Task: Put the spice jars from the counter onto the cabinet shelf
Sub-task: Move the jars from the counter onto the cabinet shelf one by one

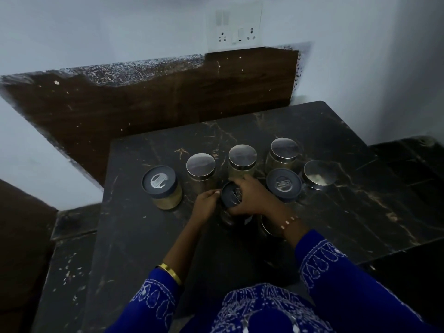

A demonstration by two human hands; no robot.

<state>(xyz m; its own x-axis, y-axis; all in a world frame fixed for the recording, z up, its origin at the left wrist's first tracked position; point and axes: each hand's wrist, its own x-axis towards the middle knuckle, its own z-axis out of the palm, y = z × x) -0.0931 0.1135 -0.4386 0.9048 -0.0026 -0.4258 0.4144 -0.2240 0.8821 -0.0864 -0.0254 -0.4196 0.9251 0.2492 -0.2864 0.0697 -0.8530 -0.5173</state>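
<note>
Both hands, left (207, 205) and right (252, 197), curl around a dark-lidded spice jar (231, 195) at the front of the jars on the counter (336, 140). Probably glass: rigid, smooth, breakable, moderately heavy; best gripped around the body beneath the lid.

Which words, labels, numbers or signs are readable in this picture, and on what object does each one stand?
No text can be read.
Left dark-lid jar: silver sticker on the lid, print too blurred.
Right dark-lid jar: lid sticker, too small to read.
Held jar, between left hand and right hand: lid marking blurred.
Wall socket plate: no legible marks.
</note>
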